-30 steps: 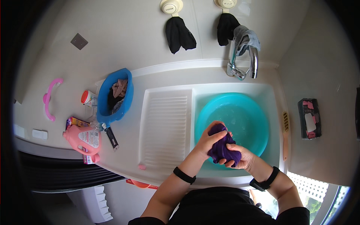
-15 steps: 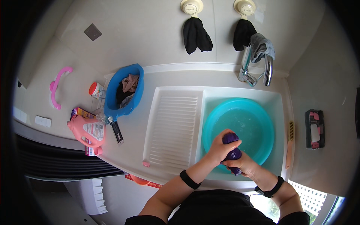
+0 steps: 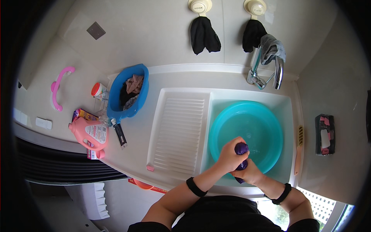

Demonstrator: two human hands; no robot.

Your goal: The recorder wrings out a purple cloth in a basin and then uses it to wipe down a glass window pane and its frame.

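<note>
A purple cloth [image 3: 241, 148] is bunched into a tight, wet-looking roll. My left hand [image 3: 230, 156] wraps around its upper part, and my right hand [image 3: 251, 172] grips it lower down. One end bulges above my left fist, and a bit of cloth pokes out below my right. Both fists are held over the near edge of a turquoise basin [image 3: 216, 125], which has water in it. The basin stands in the white sink [image 3: 286, 106]. Much of the cloth is hidden by my fingers.
Left of the basin lies a ribbed washboard [image 3: 179, 131] with a pink soap piece [image 3: 150, 168]. Farther left are a blue tub [image 3: 143, 91] of clothes, a pink detergent jug [image 3: 87, 135] and a tube [image 3: 119, 135]. A faucet [image 3: 278, 73] and a scrub brush [image 3: 298, 152] flank the sink's right.
My hands have come closer together, and the cloth is squeezed tighter and more twisted. My left hand has shifted slightly right. The view has moved a little.
</note>
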